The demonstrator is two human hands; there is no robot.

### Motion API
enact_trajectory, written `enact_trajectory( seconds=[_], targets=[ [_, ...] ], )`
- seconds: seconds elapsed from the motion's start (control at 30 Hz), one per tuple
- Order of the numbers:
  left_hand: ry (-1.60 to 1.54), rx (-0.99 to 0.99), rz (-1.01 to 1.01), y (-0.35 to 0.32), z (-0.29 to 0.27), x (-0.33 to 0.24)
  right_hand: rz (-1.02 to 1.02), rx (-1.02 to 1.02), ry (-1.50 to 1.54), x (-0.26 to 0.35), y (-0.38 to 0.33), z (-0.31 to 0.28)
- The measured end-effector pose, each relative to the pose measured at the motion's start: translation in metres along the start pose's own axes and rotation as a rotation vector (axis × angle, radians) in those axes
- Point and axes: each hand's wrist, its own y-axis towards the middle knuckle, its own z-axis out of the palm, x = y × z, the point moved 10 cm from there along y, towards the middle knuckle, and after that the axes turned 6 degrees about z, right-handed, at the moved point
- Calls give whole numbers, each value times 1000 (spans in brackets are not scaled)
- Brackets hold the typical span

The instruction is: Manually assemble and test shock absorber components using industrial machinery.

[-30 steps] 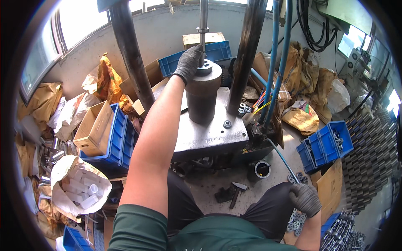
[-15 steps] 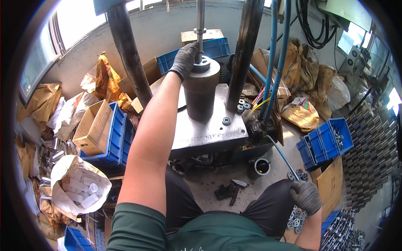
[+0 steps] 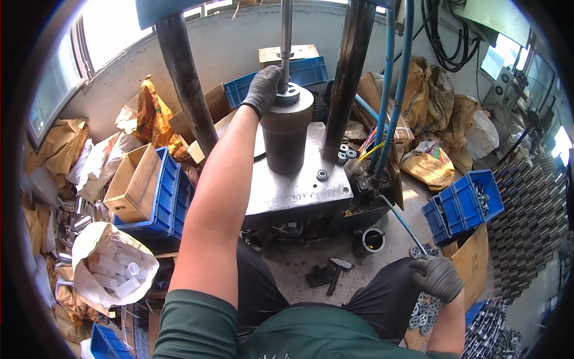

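Little has shifted since the earlier frames: left hand (image 3: 265, 88) stays curled over the metal ring (image 3: 289, 94) on top of the dark cylinder (image 3: 286, 134), around the vertical rod (image 3: 286, 36), near the press plate's (image 3: 299, 191) far edge. Step looks like seating the ring; next move calls for square alignment. Right hand (image 3: 438, 276) rests closed on loose washers (image 3: 421, 308) beside the thigh.

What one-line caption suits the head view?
Gloved left hand seats a metal ring atop the press's dark cylinder; right hand reaches loose washers.
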Motion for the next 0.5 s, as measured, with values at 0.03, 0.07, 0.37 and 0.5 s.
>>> enact_trajectory(
  seconds=[0.03,0.07,0.37,0.5],
  targets=[
    [-49,-8,-27,-2,0,3,-62,-89,5,3,2,-11],
    [-99,-15,-55,-3,0,6,-123,-178,9,7,3,-23],
    [138,-33,178,6,-6,10,-42,145,-82,-9,14,-3],
    [23,-63,-28,5,-7,27,-40,-76,131,-2,14,-29]
  ],
)
